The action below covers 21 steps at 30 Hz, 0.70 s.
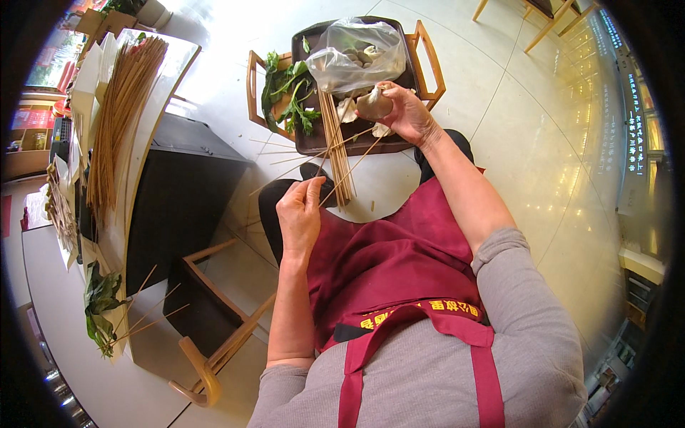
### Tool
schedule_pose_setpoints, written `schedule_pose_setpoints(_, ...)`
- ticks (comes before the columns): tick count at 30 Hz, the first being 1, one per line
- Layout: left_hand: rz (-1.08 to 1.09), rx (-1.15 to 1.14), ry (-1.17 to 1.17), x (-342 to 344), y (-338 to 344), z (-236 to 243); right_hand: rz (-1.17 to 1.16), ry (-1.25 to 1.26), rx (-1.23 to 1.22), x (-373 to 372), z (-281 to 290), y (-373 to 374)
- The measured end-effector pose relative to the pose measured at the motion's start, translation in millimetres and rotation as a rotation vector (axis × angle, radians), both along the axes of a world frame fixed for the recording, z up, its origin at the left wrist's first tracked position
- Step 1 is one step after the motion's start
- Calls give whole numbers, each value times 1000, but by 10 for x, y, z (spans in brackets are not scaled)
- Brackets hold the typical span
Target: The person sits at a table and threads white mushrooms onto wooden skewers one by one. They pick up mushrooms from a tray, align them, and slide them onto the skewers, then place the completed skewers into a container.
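Note:
My right hand (pixel 407 118) grips a grey-brown mushroom (pixel 374 107) above a dark brown tray (pixel 385 143). Lower and to the left, my left hand (pixel 298 210) has its fingers closed on thin wooden skewers (pixel 357 165) that point up toward the mushroom. A bundle of sticks (pixel 330 119) lies across the tray and overhangs its near edge. Beside it are pale mushroom pieces (pixel 347 111), and at the tray's back sits a clear plastic bag (pixel 335 50) with mushrooms inside. Green leafy stalks (pixel 305 120) lie at the left, over the tray's edge and a wooden stand (pixel 431 60).
A white-topped counter (pixel 168 71) at the left carries a long pile of skewers (pixel 118 128) and leafy skewers (pixel 103 307). Under it is a black cabinet (pixel 178 200), with a wooden chair (pixel 210 371) nearby. Chair legs (pixel 535 36) show at the top right, a glazed wall (pixel 628 121) at right.

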<state>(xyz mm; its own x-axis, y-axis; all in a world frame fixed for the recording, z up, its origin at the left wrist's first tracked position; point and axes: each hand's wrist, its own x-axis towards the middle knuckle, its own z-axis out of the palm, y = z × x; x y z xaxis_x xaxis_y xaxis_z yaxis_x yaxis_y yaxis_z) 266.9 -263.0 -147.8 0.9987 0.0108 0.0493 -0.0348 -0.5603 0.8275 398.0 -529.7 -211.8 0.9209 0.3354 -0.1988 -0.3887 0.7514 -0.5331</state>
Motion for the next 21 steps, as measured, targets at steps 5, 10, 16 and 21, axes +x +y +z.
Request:
schedule_pose_setpoints(5,-20,-63,29,-63,-54,118,55,-76,141,-182,224,85)
schedule_pose_setpoints(10,-56,-91,60,-176,-38,231,64,-64,144,-280,344,117)
schedule_pose_setpoints(16,-29,-102,31,-266,-16,247,46,-40,108,-355,418,150)
schedule_pose_setpoints(21,-34,-104,-2,-299,3,261,26,8,131,-384,451,172)
